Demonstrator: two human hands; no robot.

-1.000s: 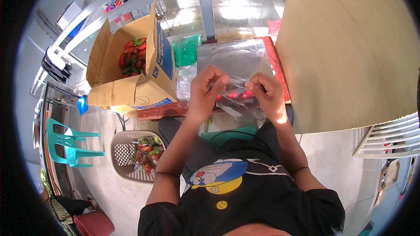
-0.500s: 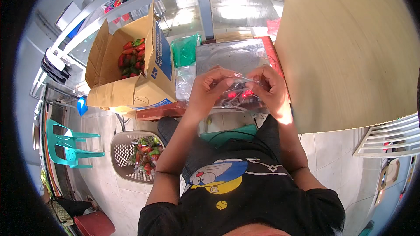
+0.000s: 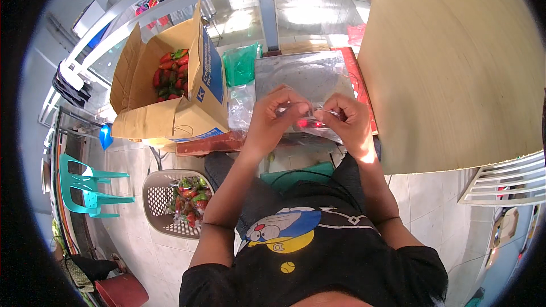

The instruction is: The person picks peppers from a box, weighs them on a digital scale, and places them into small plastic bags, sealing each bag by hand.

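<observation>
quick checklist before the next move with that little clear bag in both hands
1. Left hand pinches the small clear plastic bag: ok.
2. Right hand has a grip on the bag's other side: ok.
3. Red peppers visible inside the bag: ok.
4. Bag mouth closed: cannot tell.
5. Bag held over the flat metal scale platform: ok.
6. Grey plastic basket of filled bags sits on the floor to the left: ok.
</observation>
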